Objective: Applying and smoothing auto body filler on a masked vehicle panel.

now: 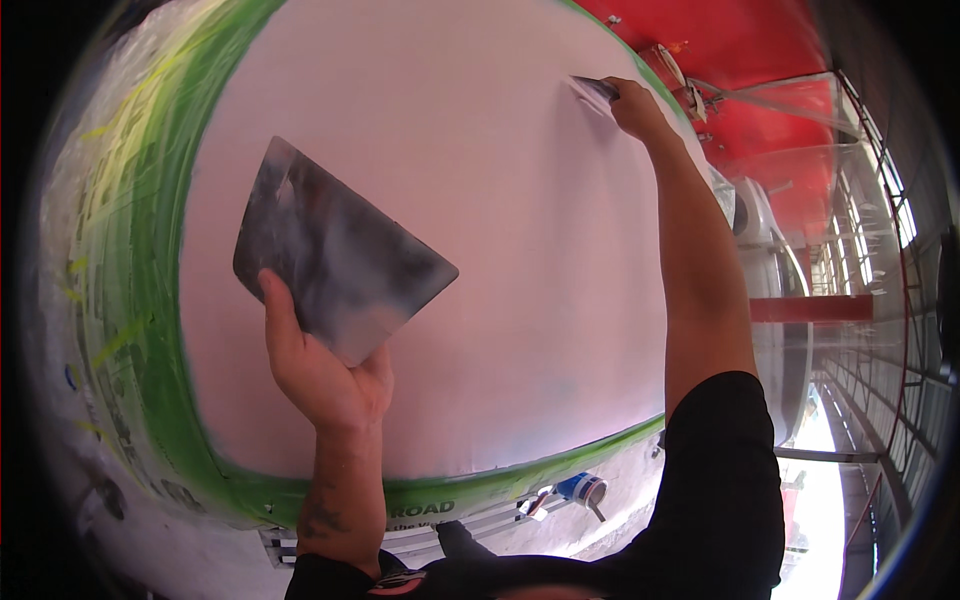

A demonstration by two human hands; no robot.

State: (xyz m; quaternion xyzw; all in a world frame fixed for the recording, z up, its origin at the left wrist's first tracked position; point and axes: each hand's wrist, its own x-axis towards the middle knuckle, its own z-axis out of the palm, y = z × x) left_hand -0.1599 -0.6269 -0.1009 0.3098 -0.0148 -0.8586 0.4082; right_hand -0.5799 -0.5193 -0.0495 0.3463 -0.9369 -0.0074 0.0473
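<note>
A large pale pink panel with a green border fills the middle of the view. My left hand is closed on a dark, smeared, four-cornered flat board, thumb along its edge and fingers mostly hidden behind. The board is held tilted in front of the panel's left part. At the panel's far right, my right hand grips a flat-bladed spreader. Its blade is at the panel surface, though contact is hard to make out. A shadow falls on the panel below it.
Clear sheeting and green masking wrap the left side. A can with a blue label stands beyond the near edge. To the right are a red surface, a red beam, a white vehicle and metal roof framing.
</note>
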